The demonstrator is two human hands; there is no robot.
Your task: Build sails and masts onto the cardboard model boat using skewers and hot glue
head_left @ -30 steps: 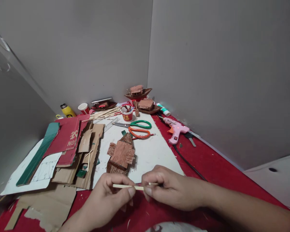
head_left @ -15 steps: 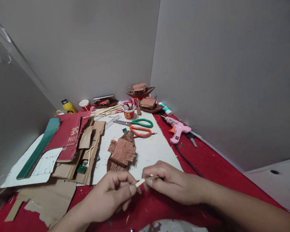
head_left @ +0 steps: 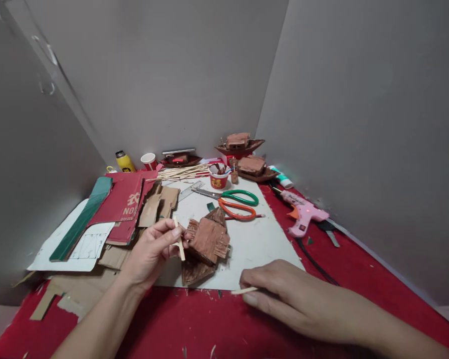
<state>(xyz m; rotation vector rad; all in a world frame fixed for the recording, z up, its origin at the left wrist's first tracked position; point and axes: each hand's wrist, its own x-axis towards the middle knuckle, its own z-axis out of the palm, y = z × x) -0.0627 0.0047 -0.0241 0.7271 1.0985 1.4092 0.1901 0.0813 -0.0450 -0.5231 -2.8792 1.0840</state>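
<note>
My left hand (head_left: 153, 252) pinches a short, flat wooden stick (head_left: 181, 249), held nearly upright. Its fingertips are right at the left side of a brown model boat (head_left: 207, 239) with a cabin; I cannot tell whether they touch it. The boat lies on a white board (head_left: 262, 249). Lower right, near the board's front edge, my right hand (head_left: 275, 294) is closed on a thin wooden stick (head_left: 241, 291) that pokes out to the left past the thumb. The rest of that stick is hidden in the hand.
Beyond the boat lie scissors (head_left: 234, 202), a clear ruler (head_left: 190, 191) and a paper cup (head_left: 219, 178). Thin sticks (head_left: 181, 172) and more model boats (head_left: 251, 165) line the back. A pink glue gun (head_left: 303, 214) is at right; cardboard (head_left: 149, 212) is piled at left.
My hands have moved apart. The left one went up and left with its stick to the boat's side, while the right one stays low with its own. The view has shifted left.
</note>
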